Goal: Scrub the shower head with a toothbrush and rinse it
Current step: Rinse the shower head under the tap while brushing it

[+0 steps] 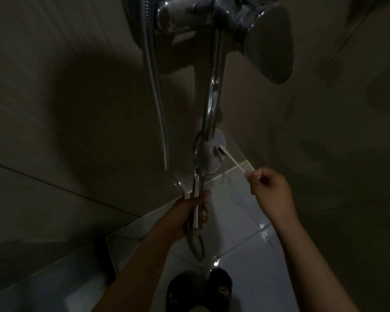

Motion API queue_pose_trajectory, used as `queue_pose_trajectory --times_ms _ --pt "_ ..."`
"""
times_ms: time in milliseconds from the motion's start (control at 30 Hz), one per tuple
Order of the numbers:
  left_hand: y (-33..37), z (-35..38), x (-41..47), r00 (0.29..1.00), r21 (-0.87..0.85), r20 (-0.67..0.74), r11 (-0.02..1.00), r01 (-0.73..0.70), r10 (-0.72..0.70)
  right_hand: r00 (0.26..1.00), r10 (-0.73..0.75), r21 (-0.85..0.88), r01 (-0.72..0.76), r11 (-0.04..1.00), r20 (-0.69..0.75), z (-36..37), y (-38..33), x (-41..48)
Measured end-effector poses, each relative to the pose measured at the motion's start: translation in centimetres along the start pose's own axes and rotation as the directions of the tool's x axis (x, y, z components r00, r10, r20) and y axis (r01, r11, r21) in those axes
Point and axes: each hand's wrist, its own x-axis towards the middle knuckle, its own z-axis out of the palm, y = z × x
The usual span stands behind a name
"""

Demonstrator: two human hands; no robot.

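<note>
**Toothbrush at the shower head face**

The left hand (193,213) grips the chrome handle of the hand shower, its fingers (204,213) curled tight round the stem. The shower head (211,162) sits above that hand, just below the end of the long chrome spout (211,102), its pale round face turned to the right. The right hand (271,190) is held off to the right of the head, fingers bunched and pinching the end of a white toothbrush (237,164). The brush slants up and to the left, and its bristle end lies against the face of the shower head. The dim light hides the bristles themselves.

The chrome mixer tap (189,14) with its broad lever (270,43) hangs at the top, and the ribbed shower hose (155,86) drops from it along the left. Dark wall tiles (77,109) surround the fittings. Below lies a glossy white tiled floor (245,235), where 2 black shoes (220,283) stand between the forearms
</note>
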Motion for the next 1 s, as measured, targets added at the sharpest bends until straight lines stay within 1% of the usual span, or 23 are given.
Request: queue_pose_trajectory --times_ms 67,167,300,367,467,600,833,933,1000 --pt "0.2 0.2 0.0 0.998 -0.035 0.063 0.999 0.03 -0.028 1.0 0.016 0.027 -0.015 1.0 -0.023 0.1 0.3 -0.2" --pt "0.3 0.0 -0.2 0.993 -0.025 0.115 0.999 0.034 -0.031 0.998 0.046 0.044 -0.043 0.998 -0.05 0.2 0.8 -0.2" --pt "0.0 -0.7 -0.6 0.98 -0.059 0.198 0.998 0.033 -0.021 0.994 0.051 0.05 -0.046 0.998 -0.095 -0.1 1.3 -0.1" --pt "-0.3 -1.0 -0.9 0.974 -0.031 0.226 0.999 0.027 -0.019 0.991 0.053 0.065 -0.045 0.997 -0.122 -0.4 1.5 -0.2" --pt "-0.7 -1.7 -1.5 0.976 0.047 0.217 0.999 0.026 -0.035 0.987 0.052 0.086 -0.039 0.996 -0.154 -0.8 1.6 -0.5" --pt "-1.2 -2.5 -2.3 0.982 0.102 0.188 0.995 0.006 -0.025 0.982 0.039 0.089 -0.023 0.996 -0.184 -1.3 1.7 -0.6" --pt "-0.5 -3.3 -2.1 0.985 -0.007 0.173 1.0 -0.017 0.018 0.983 0.09 0.096 -0.076 0.993 -0.158 -1.3 1.8 -0.4" --pt "0.3 -2.8 -1.0 0.983 -0.011 0.179 0.999 -0.039 0.04 0.982 0.1 0.11 -0.082 0.99 -0.16 -1.2 1.8 -0.5" --pt "0.5 -2.0 -0.2 0.981 0.036 0.187 0.998 -0.057 0.049 0.982 0.095 0.107 -0.078 0.991 -0.165 -1.2 1.9 -0.5"
